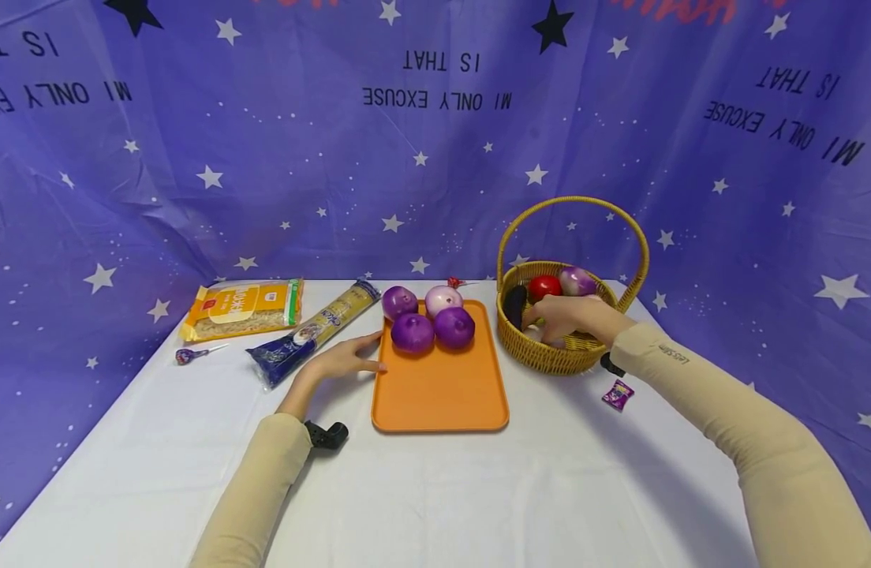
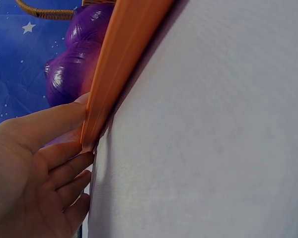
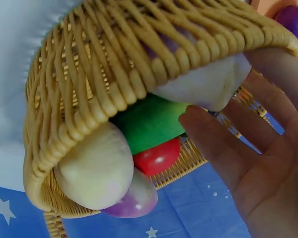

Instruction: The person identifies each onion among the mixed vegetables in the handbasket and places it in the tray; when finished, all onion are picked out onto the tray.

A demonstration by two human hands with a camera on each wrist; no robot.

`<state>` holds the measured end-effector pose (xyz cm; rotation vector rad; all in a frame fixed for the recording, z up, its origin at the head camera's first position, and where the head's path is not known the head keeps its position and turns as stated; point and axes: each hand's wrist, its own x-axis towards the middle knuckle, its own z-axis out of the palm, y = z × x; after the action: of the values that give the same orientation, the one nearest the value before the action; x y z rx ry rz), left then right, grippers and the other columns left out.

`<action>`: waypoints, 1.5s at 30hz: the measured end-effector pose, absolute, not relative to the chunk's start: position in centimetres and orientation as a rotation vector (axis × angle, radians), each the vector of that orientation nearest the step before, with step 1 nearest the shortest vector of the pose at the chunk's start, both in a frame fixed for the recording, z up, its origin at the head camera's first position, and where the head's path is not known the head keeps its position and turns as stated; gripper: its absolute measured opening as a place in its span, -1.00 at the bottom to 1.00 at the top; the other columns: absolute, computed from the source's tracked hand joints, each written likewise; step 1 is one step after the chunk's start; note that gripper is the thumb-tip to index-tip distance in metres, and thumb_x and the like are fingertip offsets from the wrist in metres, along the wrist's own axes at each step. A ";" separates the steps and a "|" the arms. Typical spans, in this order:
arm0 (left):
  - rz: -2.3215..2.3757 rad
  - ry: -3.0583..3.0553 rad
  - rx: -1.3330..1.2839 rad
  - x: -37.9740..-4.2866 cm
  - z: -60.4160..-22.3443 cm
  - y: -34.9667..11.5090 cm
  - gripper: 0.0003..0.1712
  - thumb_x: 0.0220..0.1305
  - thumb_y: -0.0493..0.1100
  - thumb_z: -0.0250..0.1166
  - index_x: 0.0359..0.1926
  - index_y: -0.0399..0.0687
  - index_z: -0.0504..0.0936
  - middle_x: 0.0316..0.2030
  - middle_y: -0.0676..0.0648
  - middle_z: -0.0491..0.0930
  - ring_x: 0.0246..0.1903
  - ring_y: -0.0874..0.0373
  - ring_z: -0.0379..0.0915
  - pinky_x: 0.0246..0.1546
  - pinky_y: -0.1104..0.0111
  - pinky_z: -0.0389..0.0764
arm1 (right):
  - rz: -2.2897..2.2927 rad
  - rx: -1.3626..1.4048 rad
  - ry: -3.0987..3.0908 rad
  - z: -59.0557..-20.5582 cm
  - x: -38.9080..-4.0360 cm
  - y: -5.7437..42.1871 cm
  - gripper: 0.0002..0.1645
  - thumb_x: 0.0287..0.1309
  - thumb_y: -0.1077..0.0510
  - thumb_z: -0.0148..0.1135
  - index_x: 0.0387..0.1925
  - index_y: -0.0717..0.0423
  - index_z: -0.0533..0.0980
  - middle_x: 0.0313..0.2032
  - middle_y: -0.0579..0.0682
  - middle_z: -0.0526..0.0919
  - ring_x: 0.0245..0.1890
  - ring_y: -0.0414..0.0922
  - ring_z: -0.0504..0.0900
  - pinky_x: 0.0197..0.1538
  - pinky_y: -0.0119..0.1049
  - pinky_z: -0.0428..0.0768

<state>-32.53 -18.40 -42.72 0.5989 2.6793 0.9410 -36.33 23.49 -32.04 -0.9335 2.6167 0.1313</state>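
My left hand is at the left rim of an orange tray; thumb and fingertips touch the rim, as the left wrist view also shows. Several purple onions, one paler onion among them, sit at the tray's far end. My right hand reaches into a wicker basket and holds a whitish bulb between thumb and fingers, partly hidden by the rim. Near it lie a green vegetable, a red tomato, a purple-white turnip and a cream-coloured bulb.
The basket's tall handle arches above the right hand. Left of the tray lie a blue-gold packet, an orange bag and a lollipop. A small purple sweet lies before the basket, and a red-wrapped lollipop behind the tray.
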 end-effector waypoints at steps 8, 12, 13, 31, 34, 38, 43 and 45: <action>0.947 2.674 0.585 -32.4 -42.9 -18.4 -0.05 0.25 0.12 0.29 0.50 -0.09 0.05 0.42 -0.29 0.10 0.38 -0.27 -0.03 0.37 -0.12 -0.02 | 0.111 -1.008 2.651 -32.4 -36.3 23.7 -0.38 -0.11 0.35 0.24 0.10 0.02 0.58 -0.08 0.00 0.65 -0.23 -0.08 0.49 -0.12 -0.21 0.56; 0.939 2.679 0.597 -32.5 -43.0 -18.5 -0.05 0.25 0.13 0.28 0.49 -0.11 0.05 0.41 -0.30 0.10 0.38 -0.29 -0.02 0.36 -0.14 0.00 | 0.015 -1.035 2.717 -31.6 -35.8 24.0 -0.36 -0.16 0.36 0.37 0.10 0.15 0.57 -0.05 0.10 0.64 -0.17 0.01 0.51 -0.07 -0.14 0.58; 0.941 2.679 0.598 -32.6 -42.9 -18.5 -0.05 0.25 0.13 0.28 0.49 -0.11 0.05 0.41 -0.30 0.10 0.38 -0.29 -0.02 0.36 -0.14 -0.01 | -0.002 -1.041 2.739 -31.3 -35.7 24.0 -0.35 -0.17 0.36 0.41 0.10 0.16 0.57 -0.05 0.11 0.64 -0.15 0.02 0.52 -0.04 -0.11 0.58; 0.954 2.673 0.592 -32.4 -42.7 -18.4 -0.05 0.25 0.10 0.30 0.49 -0.12 0.04 0.42 -0.29 0.09 0.39 -0.27 -0.03 0.38 -0.12 -0.02 | -0.510 -1.443 2.862 -28.7 -31.5 20.8 -0.39 -0.02 0.34 0.44 0.15 0.16 0.53 -0.03 0.06 0.66 -0.34 -0.06 0.54 -0.29 -0.19 0.59; 0.951 2.670 0.599 -32.5 -42.8 -18.3 -0.05 0.25 0.09 0.30 0.49 -0.11 0.04 0.42 -0.29 0.10 0.39 -0.26 -0.03 0.38 -0.10 -0.02 | -0.535 -1.478 2.874 -29.8 -30.8 19.8 -0.37 -0.03 0.27 0.47 0.15 0.11 0.53 0.04 0.06 0.64 -0.23 -0.06 0.58 -0.17 -0.13 0.61; 0.958 2.671 0.611 -32.6 -42.9 -18.3 -0.05 0.25 0.09 0.30 0.49 -0.12 0.04 0.41 -0.29 0.11 0.39 -0.26 -0.03 0.38 -0.08 -0.01 | -0.578 -1.499 2.857 -31.4 -30.2 18.4 -0.36 0.00 0.19 0.48 0.18 0.06 0.52 0.09 0.02 0.61 -0.25 -0.10 0.56 -0.17 -0.17 0.58; 0.968 2.672 0.610 -32.4 -42.8 -18.3 -0.03 0.23 0.09 0.32 0.49 -0.13 0.04 0.41 -0.29 0.12 0.39 -0.25 -0.03 0.39 -0.08 -0.02 | -0.646 -1.539 2.801 -33.4 -29.8 16.7 -0.37 0.02 0.18 0.46 0.18 0.09 0.52 -0.05 -0.06 0.66 -0.46 -0.19 0.46 -0.33 -0.32 0.52; 0.966 2.674 0.610 -32.4 -42.7 -18.2 -0.03 0.23 0.09 0.32 0.49 -0.13 0.04 0.41 -0.29 0.12 0.39 -0.25 -0.02 0.38 -0.08 -0.02 | -0.656 -1.543 2.785 -34.1 -29.8 16.0 -0.38 0.04 0.19 0.45 0.18 0.09 0.52 -0.10 -0.08 0.66 -0.56 -0.20 0.37 -0.42 -0.36 0.44</action>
<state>-32.37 -18.24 -42.73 0.6095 2.6741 0.9662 -29.79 15.95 -34.13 -1.5430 2.7846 -0.6561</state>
